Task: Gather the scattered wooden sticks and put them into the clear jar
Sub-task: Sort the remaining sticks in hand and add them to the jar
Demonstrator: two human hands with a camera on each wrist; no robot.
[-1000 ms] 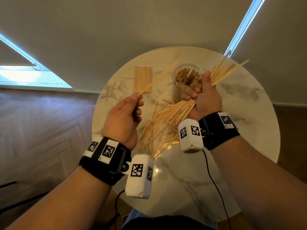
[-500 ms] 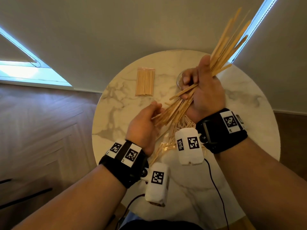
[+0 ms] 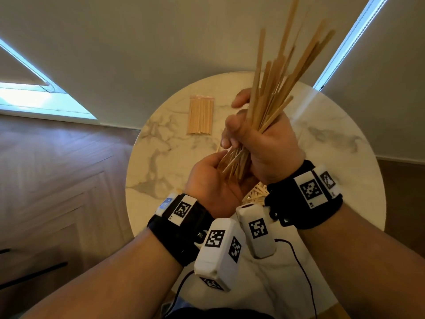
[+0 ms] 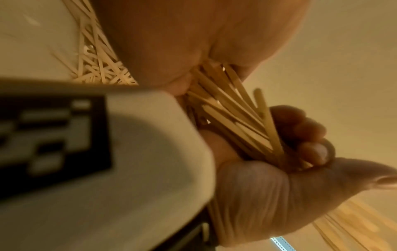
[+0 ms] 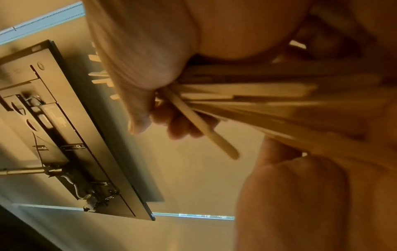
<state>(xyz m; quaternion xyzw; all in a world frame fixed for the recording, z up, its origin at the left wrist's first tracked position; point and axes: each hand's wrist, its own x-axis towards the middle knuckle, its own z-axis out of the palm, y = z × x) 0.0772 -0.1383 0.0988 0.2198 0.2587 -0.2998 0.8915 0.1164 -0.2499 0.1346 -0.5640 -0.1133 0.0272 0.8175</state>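
Above the desk point(image 3: 345, 143), the right hand point(image 3: 264, 143) is clenching a bundle of wooden sticks point(image 3: 273, 88) pointing toward one o'clock, while the left hand point(image 3: 211, 183) is cupping their lower ends, fingers curled round them.

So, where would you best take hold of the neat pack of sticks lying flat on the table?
Grip the pack of sticks across its middle, coming from above, thumb on one long side and fingers on the other. It lies flat on the table, sticks side by side running away from the person, so a mid-length pinch probably keeps them together.
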